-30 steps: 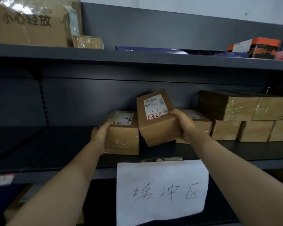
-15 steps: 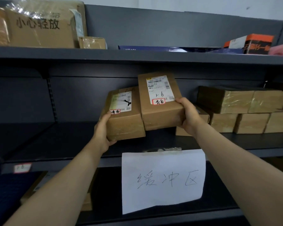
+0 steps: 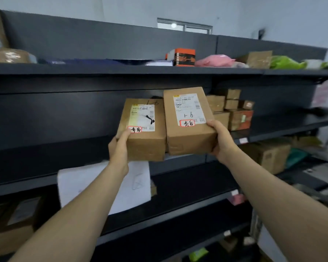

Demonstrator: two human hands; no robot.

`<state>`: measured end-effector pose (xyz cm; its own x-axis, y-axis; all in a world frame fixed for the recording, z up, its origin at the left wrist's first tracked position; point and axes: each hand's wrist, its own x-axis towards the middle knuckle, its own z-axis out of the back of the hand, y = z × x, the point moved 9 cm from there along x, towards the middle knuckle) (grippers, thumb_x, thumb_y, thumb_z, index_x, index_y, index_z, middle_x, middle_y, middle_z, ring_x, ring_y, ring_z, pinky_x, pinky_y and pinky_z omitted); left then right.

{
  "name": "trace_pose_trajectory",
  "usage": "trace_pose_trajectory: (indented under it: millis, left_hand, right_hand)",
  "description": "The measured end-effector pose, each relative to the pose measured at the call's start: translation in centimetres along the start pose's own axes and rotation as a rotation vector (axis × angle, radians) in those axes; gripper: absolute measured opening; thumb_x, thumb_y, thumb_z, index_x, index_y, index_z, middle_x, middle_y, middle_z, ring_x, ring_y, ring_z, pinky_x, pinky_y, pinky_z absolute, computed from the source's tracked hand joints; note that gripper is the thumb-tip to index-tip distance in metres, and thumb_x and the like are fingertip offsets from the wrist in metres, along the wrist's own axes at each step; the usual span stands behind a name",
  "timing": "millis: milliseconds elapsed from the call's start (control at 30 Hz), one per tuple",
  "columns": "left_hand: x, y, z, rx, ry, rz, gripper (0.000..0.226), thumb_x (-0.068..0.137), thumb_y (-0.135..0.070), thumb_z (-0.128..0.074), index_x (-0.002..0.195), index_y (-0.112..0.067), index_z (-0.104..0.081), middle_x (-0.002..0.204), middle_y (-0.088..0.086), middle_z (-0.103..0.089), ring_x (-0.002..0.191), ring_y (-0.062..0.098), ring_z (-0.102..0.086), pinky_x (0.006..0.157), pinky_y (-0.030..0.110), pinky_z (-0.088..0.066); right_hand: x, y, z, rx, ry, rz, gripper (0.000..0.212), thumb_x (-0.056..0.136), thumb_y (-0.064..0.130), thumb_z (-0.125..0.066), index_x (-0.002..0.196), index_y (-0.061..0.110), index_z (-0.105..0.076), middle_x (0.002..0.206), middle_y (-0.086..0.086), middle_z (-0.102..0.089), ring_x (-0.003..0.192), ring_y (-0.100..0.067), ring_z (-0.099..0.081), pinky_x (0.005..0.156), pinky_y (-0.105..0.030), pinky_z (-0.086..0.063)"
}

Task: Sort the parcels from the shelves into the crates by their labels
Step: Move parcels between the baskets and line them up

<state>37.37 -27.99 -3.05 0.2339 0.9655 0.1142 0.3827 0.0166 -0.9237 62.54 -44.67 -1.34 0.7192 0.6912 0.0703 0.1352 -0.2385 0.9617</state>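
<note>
Now both boxes are lifted off the shelf [image 3: 36, 163]: left hand [image 3: 119, 148] grips the left parcel [image 3: 146, 140], right hand [image 3: 222, 140] grips the right parcel [image 3: 187, 137] (red-ringed labels [image 3: 187, 123] facing up), so carrying to crates likely follows.

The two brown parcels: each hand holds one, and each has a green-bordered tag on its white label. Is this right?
No: the head view shows red-bordered tags, not green. The left hand holds the left parcel, the right hand the right parcel.

White paper sheet [image 3: 140, 190] hanging low; small window [image 3: 184, 27] high in wall
</note>
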Motion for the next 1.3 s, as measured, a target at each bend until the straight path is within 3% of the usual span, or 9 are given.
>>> trace_pose_trajectory:
  millis: [100, 233, 367, 567, 767, 900, 1133, 1300]
  left_hand:
    - [-3.8, 5.0, -7.8, 0.023, 0.078, 0.11, 0.023, 0.081, -0.038, -0.068, 0.096, -0.023, -0.059, 0.094, 0.002, -0.066, 0.09, 0.022, -0.064, 0.083, 0.041, -0.054]
    - [-8.9, 12.2, -18.1, 0.092, 0.204, 0.271, 0.03, 0.076, -0.039, -0.071, 0.098, -0.021, -0.061, 0.094, 0.006, -0.066, 0.089, 0.028, -0.064, 0.082, 0.047, -0.055]
    - [-13.6, 18.0, -28.7, 0.161, 0.343, 0.316, 0.034, 0.078, -0.035, -0.071, 0.102, -0.012, -0.063, 0.086, 0.005, -0.064, 0.083, 0.027, -0.063, 0.074, 0.037, -0.053]
    - [-22.2, 27.2, -44.8, 0.203, 0.65, 0.418, 0.039, 0.08, -0.033, -0.069, 0.111, -0.013, -0.062, 0.083, 0.005, -0.063, 0.075, 0.023, -0.062, 0.062, 0.03, -0.05]
    - [-32.8, 36.6, -57.7, 0.284, 0.936, 0.515, 0.035, 0.075, -0.043, -0.07, 0.099, -0.017, -0.063, 0.098, 0.008, -0.064, 0.092, 0.03, -0.06, 0.081, 0.042, -0.054]
    - [-42.6, 41.6, -62.7, 0.39, 1.145, 0.562, 0.027, 0.075, -0.041, -0.071, 0.086, -0.018, -0.062, 0.094, 0.008, -0.066, 0.087, 0.028, -0.063, 0.085, 0.044, -0.054]
    - [-56.7, 50.5, -68.6, 0.55, 1.347, 0.6, 0.023, 0.075, -0.043, -0.069, 0.08, -0.021, -0.062, 0.093, 0.009, -0.067, 0.091, 0.032, -0.063, 0.089, 0.05, -0.051]
    - [-64.4, 58.7, -71.8, 0.626, 1.305, 0.667, 0.024, 0.083, -0.035, -0.067, 0.095, -0.015, -0.063, 0.094, 0.006, -0.066, 0.09, 0.028, -0.062, 0.08, 0.037, -0.051]
  right_hand:
    - [-1.7, 1.0, 10.7, -0.07, -0.137, -0.038, 0.023, 0.081, 0.045, -0.063, 0.1, 0.034, -0.061, 0.114, -0.004, -0.063, 0.106, -0.027, -0.058, 0.095, -0.049, -0.049]
    - [-4.1, 1.8, 25.2, -0.166, -0.366, -0.056, 0.03, 0.082, 0.041, -0.064, 0.107, 0.025, -0.061, 0.113, -0.006, -0.064, 0.103, -0.028, -0.059, 0.089, -0.043, -0.05]
    - [-7.8, 2.1, 38.7, -0.225, -0.596, -0.057, 0.034, 0.082, 0.041, -0.064, 0.111, 0.023, -0.06, 0.115, -0.008, -0.062, 0.106, -0.03, -0.058, 0.097, -0.05, -0.047]
    - [-14.2, 2.5, 55.9, -0.283, -0.917, -0.114, 0.067, 0.061, 0.052, -0.069, 0.12, 0.022, -0.061, 0.113, -0.006, -0.063, 0.099, -0.028, -0.061, 0.084, -0.042, -0.053]
    - [-22.6, 2.5, 69.4, -0.341, -1.244, -0.219, 0.079, 0.052, 0.058, -0.067, 0.121, 0.021, -0.061, 0.116, -0.006, -0.062, 0.101, -0.027, -0.06, 0.086, -0.042, -0.053]
    - [-30.7, 1.8, 74.7, -0.405, -1.443, -0.338, 0.082, 0.055, 0.059, -0.061, 0.13, 0.027, -0.053, 0.123, -0.004, -0.053, 0.105, -0.027, -0.055, 0.093, -0.046, -0.048]
    - [-39.2, -2.1, 85.5, -0.442, -1.557, -0.572, 0.093, 0.054, 0.068, -0.056, 0.138, 0.03, -0.044, 0.129, -0.009, -0.047, 0.107, -0.031, -0.052, 0.099, -0.049, -0.043]
    - [-40.6, -8.4, 95.9, -0.361, -1.532, -0.719, 0.102, 0.046, 0.069, -0.055, 0.139, 0.03, -0.042, 0.129, -0.01, -0.045, 0.112, -0.036, -0.048, 0.099, -0.051, -0.043]
